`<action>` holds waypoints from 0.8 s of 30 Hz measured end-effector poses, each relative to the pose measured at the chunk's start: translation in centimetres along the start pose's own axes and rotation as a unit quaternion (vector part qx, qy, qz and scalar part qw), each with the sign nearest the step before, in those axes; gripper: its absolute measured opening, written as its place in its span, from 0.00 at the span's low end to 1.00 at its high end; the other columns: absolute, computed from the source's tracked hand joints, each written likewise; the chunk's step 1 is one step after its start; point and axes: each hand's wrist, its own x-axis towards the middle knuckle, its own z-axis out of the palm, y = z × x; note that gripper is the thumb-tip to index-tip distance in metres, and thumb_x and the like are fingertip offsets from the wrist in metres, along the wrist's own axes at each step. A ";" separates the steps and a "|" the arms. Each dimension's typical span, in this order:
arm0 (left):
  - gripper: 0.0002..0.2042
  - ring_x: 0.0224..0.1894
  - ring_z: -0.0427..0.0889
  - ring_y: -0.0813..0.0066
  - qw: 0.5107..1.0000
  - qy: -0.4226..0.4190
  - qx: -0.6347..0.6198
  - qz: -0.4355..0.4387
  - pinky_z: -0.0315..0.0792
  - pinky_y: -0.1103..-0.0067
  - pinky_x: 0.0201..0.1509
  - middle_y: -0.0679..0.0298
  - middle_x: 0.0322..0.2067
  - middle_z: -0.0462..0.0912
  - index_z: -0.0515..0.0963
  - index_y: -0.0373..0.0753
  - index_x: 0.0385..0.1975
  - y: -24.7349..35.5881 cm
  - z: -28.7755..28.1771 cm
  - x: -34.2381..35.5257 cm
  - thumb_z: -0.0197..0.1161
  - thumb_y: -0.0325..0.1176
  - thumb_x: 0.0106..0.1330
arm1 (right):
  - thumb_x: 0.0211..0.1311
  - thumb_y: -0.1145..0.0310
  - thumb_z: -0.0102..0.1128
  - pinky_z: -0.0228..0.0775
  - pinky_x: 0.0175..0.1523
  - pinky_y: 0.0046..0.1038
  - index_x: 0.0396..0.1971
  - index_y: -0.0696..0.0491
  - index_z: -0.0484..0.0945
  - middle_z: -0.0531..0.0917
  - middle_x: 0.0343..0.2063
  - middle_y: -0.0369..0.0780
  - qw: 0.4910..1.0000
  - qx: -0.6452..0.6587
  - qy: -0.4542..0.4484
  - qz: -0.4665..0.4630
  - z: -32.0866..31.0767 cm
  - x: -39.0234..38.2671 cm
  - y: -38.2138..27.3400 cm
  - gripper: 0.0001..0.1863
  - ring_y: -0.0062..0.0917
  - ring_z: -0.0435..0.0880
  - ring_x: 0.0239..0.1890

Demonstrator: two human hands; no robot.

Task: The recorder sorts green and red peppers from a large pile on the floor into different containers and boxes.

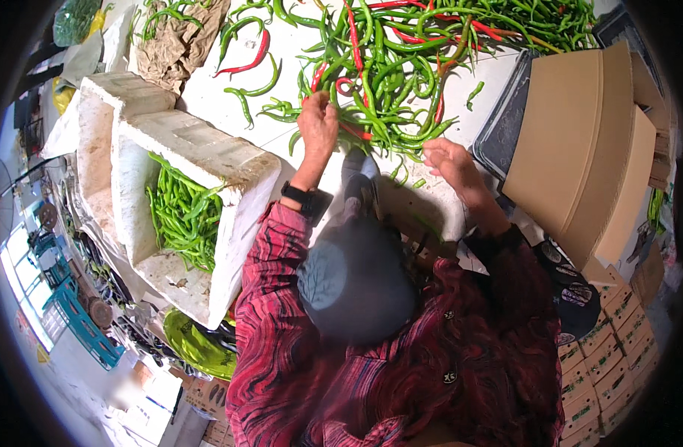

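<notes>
A loose pile of long green and red chili peppers (386, 71) covers the top of the white work surface (209, 100). My left hand (317, 125) is at the pile's lower left with its fingers curled; what they hold, if anything, I cannot make out. My right hand (449, 165) is at the pile's lower right, fingers bent in toward the thumb beside a few loose green peppers; I cannot tell what is between them. On the left, a dirty white foam box (245, 194) holds many green peppers (183, 212).
Crumpled brown paper (170, 48) lies at the upper left. Cardboard (561, 149) leans at the right beside a dark tray (498, 119). Brown cartons (602, 372) are stacked at the lower right. A teal crate (77, 324) and a yellow-green basin (192, 343) are at the lower left.
</notes>
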 end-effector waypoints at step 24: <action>0.08 0.23 0.72 0.71 0.948 -0.131 -0.135 -0.256 0.67 0.74 0.29 0.63 0.19 0.72 0.71 0.34 0.23 -1.4 5.8 0.8 0.62 0.31 0.52 | 0.59 0.70 0.57 0.74 0.42 0.23 0.43 0.57 0.72 0.77 0.38 0.39 0.981 0.166 -0.025 -0.098 0.1 11.6 -1.3 0.13 0.23 0.78 0.38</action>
